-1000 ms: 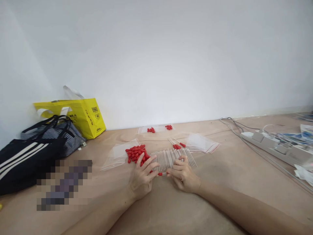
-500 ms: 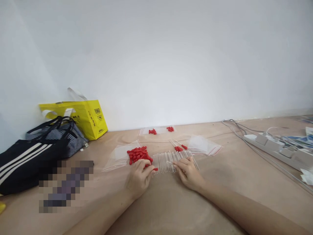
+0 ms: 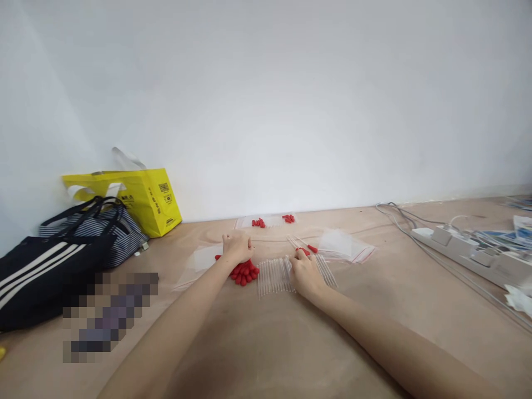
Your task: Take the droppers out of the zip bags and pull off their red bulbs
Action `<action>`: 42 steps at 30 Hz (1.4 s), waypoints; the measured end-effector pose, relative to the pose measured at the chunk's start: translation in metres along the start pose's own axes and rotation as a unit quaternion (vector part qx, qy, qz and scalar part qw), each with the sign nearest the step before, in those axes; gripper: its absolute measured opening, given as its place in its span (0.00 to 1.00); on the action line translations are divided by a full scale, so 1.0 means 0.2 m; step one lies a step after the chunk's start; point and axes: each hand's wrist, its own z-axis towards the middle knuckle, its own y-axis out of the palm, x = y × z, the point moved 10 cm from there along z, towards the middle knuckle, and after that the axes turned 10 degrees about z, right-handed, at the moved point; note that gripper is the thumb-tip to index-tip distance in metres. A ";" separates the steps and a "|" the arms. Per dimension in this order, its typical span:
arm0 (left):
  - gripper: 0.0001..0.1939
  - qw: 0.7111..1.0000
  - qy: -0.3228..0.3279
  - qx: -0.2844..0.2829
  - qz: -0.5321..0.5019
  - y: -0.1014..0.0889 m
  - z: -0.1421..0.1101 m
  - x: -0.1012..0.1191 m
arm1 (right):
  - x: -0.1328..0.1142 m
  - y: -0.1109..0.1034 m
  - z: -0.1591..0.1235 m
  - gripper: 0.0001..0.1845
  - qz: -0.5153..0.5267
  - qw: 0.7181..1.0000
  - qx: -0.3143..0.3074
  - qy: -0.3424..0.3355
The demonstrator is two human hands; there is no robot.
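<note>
My left hand [image 3: 237,247] is curled over the far side of a heap of red rubber bulbs [image 3: 244,272]. Its fingers bend down out of sight, so anything in them is hidden. My right hand [image 3: 306,272] rests over a row of thin clear glass tubes [image 3: 273,276] laid side by side. Those fingers are closed, and what they hold is covered by the hand. Just beyond them lie a few droppers [image 3: 312,249], glass tubes with red bulbs fitted on their ends.
Flat clear zip bags lie left [image 3: 203,259] and right [image 3: 343,246]. A bag with more red bulbs [image 3: 288,219] is by the wall. At left are a yellow bag [image 3: 153,199] and a black bag [image 3: 54,282]; a power strip [image 3: 461,246] with cables is at right.
My left hand has moved away from the tubes, up and over the bulb heap; the red bulb at its fingertips is out of sight. My right hand has shifted slightly left and farther forward.
</note>
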 end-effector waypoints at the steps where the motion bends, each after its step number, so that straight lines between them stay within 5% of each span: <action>1: 0.04 1.000 0.000 -0.008 0.002 0.02 0.01 0.00 | 0.00 0.01 0.00 0.12 -0.005 1.000 -0.003 0.002; 6: 0.12 1.000 -0.005 0.018 -0.002 -0.04 -0.02 0.01 | 0.00 0.03 -0.04 0.11 -0.002 1.000 -0.004 0.016; 11: 0.10 0.993 0.019 0.120 -0.015 -0.22 -0.26 0.05 | 0.03 -0.01 -0.02 0.10 0.039 0.998 -0.001 0.044; 14: 0.09 0.966 0.113 0.219 -0.073 -0.32 -0.50 0.15 | 0.22 -0.06 0.05 0.11 0.070 0.990 0.001 0.125; 17: 0.08 0.952 0.161 0.238 -0.110 -0.31 -0.66 0.19 | 0.45 -0.10 0.15 0.12 0.075 0.977 0.002 0.202; 23: 0.07 0.952 0.182 0.202 -0.137 -0.24 -0.66 0.22 | 0.69 0.00 0.28 0.13 0.105 0.953 -0.038 0.280; 29: 0.06 0.953 0.189 0.192 -0.142 -0.24 -0.65 0.21 | 0.66 0.11 0.32 0.09 0.156 0.943 -0.043 0.292; 36: 0.06 0.951 0.199 0.187 -0.145 -0.23 -0.66 0.23 | 0.54 -0.11 0.30 0.10 0.295 0.936 0.053 0.183; 41: 0.06 0.950 0.193 0.189 -0.157 -0.23 -0.64 0.28 | 0.34 -0.16 0.07 0.10 0.408 0.906 0.059 0.093; 42: 0.07 0.949 0.184 0.198 -0.161 -0.24 -0.64 0.29 | 0.29 -0.17 0.02 0.11 0.466 0.880 0.071 0.059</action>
